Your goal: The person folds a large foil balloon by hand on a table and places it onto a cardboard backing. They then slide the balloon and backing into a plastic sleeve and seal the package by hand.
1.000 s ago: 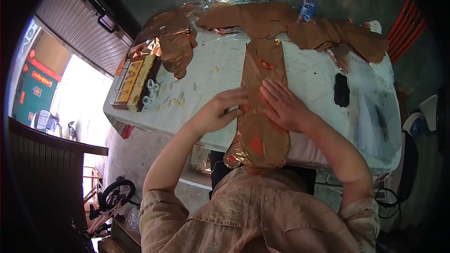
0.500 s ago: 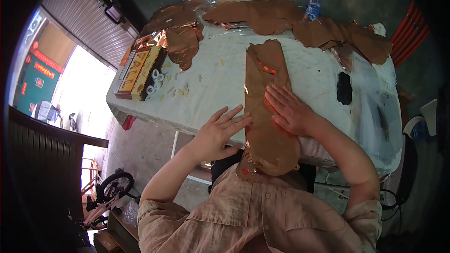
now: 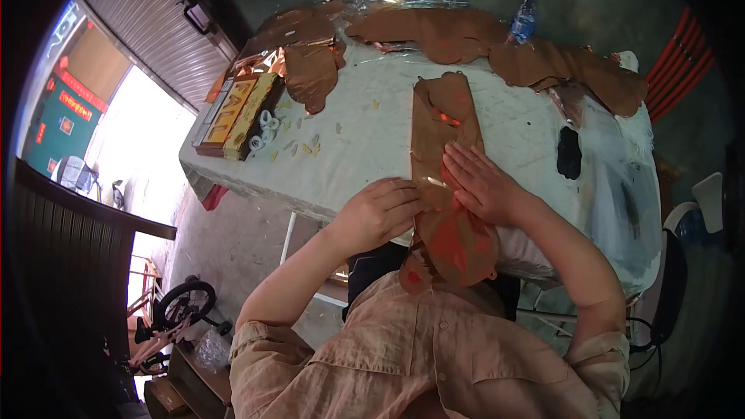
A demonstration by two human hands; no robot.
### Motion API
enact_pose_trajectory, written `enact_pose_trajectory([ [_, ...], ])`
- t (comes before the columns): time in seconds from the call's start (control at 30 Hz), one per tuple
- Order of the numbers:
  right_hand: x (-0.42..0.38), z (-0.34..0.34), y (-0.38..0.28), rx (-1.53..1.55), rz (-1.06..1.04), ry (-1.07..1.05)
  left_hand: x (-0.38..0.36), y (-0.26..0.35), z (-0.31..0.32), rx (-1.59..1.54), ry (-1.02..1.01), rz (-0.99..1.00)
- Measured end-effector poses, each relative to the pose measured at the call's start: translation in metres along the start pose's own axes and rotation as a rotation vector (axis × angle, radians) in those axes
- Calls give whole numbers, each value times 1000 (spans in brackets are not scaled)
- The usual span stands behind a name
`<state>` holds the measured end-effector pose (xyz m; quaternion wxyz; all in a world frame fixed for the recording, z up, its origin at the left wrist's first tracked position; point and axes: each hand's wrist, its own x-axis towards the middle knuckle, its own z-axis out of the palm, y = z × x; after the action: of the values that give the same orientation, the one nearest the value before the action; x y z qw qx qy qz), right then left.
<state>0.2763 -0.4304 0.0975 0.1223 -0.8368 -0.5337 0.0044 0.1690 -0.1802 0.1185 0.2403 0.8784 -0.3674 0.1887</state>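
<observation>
A flat, deflated brown foil balloon (image 3: 438, 147) lies lengthwise toward me, its near end hanging over the table edge at my lap. My right hand (image 3: 485, 185) rests flat on its right side, fingers stretched and close together. At its left edge is my left hand (image 3: 380, 213), with the fingers curled in and the fingertips on the foil; the thumb is hidden. The foil's near part looks creased, with reddish glints. More flat brown foil balloons (image 3: 427, 31) lie along the far side of the white-covered table (image 3: 357, 143).
A box (image 3: 237, 116) with yellow lettering and several white tape rolls (image 3: 265, 128) sit at the left, near small yellow scraps (image 3: 310, 146). A water bottle (image 3: 524, 15) stands at the back. A black item (image 3: 569, 153) and clear plastic (image 3: 617, 178) lie at the right.
My left hand has gone from spread fingers to curled ones, and moved slightly right onto the foil's edge. The foil's near part has creased. My right hand stays flat in place.
</observation>
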Motion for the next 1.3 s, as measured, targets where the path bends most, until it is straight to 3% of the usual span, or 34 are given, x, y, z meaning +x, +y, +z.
enact_pose_trajectory([
  [0.37, -1, 5, 3, 74, 39, 60, 23, -22, 8, 110, -162, 120],
  [0.43, -3, 6, 7, 449, 30, 291, 22, -23, 7, 121, -154, 121],
  [0.57, -19, -11, 24, 337, 135, 311, 17, -28, 6, -143, -98, -59],
  [0.67, -28, -21, 18, 145, 106, 192, 14, -31, 10, -229, -72, -135],
  [0.83, -16, -4, 6, 83, -228, 267, 19, -24, 6, -312, -55, -229],
  [0.9, -16, 0, 1, 31, -266, 366, 23, -19, 1, -294, -82, -306],
  [0.97, -20, -6, -3, 164, -188, 204, 19, -26, 5, -277, -98, -285],
  [1.03, -19, -10, 3, 196, -158, 204, 17, -28, 5, -260, -114, -263],
  [1.1, -18, -11, 7, 221, -125, 206, 21, -28, 1, -362, -130, -409],
  [1.13, -18, -9, 9, 426, -66, 245, 27, -27, -1, -360, -129, -402],
  [1.17, -16, -6, 11, 631, -7, 281, 35, -25, -4, -491, -132, -544],
  [1.2, -13, -4, 13, 626, -9, 282, 42, -26, -6, -622, -133, -687],
  [1.27, -5, 0, 20, 774, 450, 173, 44, -59, 13, -662, -166, -740],
  [1.3, -3, 1, 23, 771, 449, 175, 51, -68, 12, -735, -228, -766],
])
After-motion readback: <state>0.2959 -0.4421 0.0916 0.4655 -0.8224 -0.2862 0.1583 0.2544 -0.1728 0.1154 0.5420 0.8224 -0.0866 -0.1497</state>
